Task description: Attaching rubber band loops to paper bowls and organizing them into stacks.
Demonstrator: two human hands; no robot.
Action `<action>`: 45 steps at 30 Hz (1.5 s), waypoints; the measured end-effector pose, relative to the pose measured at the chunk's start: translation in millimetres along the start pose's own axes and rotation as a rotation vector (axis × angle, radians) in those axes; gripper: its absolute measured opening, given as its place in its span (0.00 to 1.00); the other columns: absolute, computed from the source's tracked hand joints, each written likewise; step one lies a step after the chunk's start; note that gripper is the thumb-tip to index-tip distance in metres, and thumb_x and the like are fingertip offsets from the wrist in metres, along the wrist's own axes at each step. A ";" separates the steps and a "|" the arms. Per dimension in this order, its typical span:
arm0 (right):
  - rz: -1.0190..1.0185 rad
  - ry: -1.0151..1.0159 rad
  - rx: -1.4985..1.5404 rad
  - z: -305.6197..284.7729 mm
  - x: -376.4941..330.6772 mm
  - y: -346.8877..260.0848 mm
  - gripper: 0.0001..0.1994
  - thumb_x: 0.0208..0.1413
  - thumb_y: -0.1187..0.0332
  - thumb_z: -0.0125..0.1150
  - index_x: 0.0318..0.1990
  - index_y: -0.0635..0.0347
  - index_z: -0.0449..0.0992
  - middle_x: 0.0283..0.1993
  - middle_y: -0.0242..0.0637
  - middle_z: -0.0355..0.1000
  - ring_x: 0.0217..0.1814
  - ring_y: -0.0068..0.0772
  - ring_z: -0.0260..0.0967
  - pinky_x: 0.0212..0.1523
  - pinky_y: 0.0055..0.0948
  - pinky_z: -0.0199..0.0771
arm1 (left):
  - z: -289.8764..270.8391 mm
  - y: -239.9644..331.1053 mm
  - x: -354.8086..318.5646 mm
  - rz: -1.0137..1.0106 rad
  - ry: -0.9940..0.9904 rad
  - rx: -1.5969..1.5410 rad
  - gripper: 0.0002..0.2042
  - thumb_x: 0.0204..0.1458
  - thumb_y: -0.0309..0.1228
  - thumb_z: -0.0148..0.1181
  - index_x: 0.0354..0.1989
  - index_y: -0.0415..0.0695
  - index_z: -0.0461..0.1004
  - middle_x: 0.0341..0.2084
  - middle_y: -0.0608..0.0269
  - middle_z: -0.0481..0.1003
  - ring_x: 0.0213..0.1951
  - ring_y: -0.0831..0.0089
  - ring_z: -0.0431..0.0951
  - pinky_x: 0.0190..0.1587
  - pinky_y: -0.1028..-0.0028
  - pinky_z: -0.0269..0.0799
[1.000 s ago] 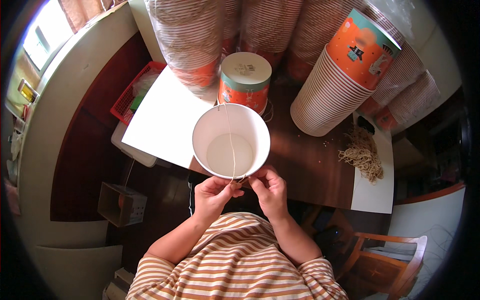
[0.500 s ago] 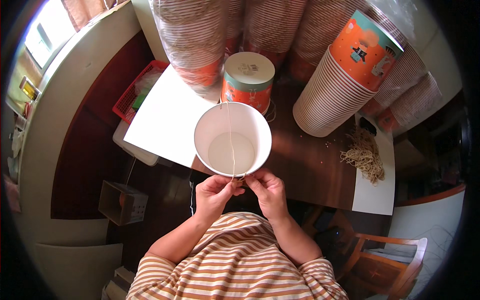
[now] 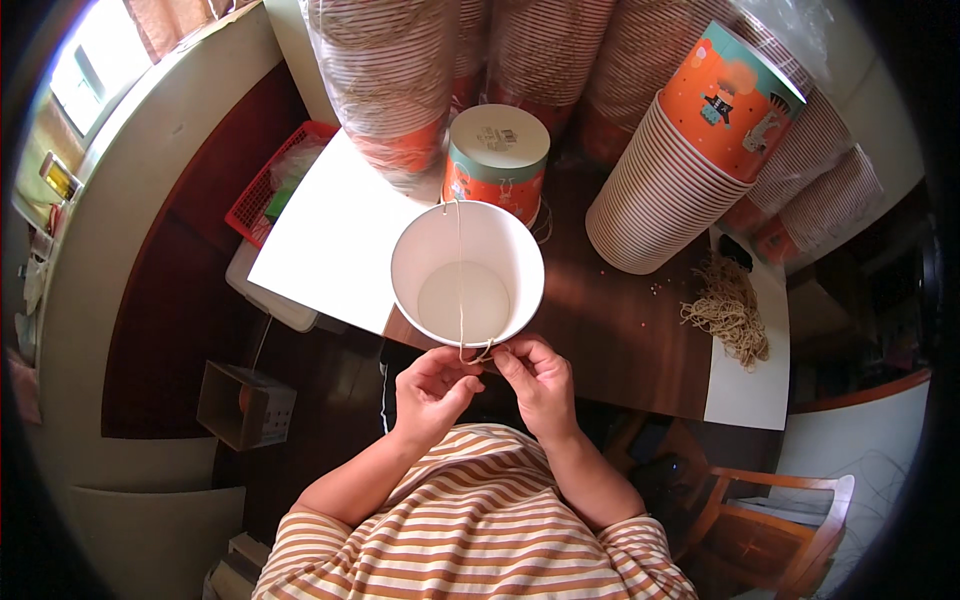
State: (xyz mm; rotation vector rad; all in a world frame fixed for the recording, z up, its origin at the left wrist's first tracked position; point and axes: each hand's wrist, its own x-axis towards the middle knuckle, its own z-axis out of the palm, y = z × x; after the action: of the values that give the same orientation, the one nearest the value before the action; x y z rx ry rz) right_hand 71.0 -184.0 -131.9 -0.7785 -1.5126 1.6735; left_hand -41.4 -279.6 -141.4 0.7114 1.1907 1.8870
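A white paper bucket (image 3: 467, 272) stands open on the dark wooden table, its inside bare. A thin tan string (image 3: 459, 285) runs across its mouth from the far rim to the near rim. My left hand (image 3: 432, 391) and my right hand (image 3: 536, 381) meet just below the near rim, and both pinch the string's end there. The fingers are bunched tight around the string, close to the bucket's edge. My striped sleeves come up from the lower edge.
An upside-down orange bucket (image 3: 496, 162) stands behind the white one. A leaning stack of buckets (image 3: 690, 165) lies right. Wrapped bucket stacks (image 3: 385, 80) fill the back. A white sheet (image 3: 330, 235), a red basket (image 3: 272, 185), a bundle of strings (image 3: 728, 312), a wooden chair (image 3: 775, 520).
The hands have stayed at the bucket's near rim, with small finger movements on the string. The bucket has barely shifted.
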 end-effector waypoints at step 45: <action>-0.103 -0.001 -0.065 -0.1 -4.1 2.4 0.04 0.54 0.72 0.60 0.34 0.64 0.76 0.33 0.32 0.73 0.33 0.18 0.69 0.36 0.20 0.70 | 9.9 19.1 8.8 -0.060 0.036 0.157 0.07 0.55 0.27 0.57 0.34 0.35 0.75 0.22 0.68 0.75 0.25 0.85 0.72 0.27 0.84 0.69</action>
State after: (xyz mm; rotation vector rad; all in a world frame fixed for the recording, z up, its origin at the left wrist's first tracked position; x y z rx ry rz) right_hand 73.0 -187.5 -134.4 -0.7207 -1.5880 1.5561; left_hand -44.5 -272.4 -119.5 0.7198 1.3794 1.7783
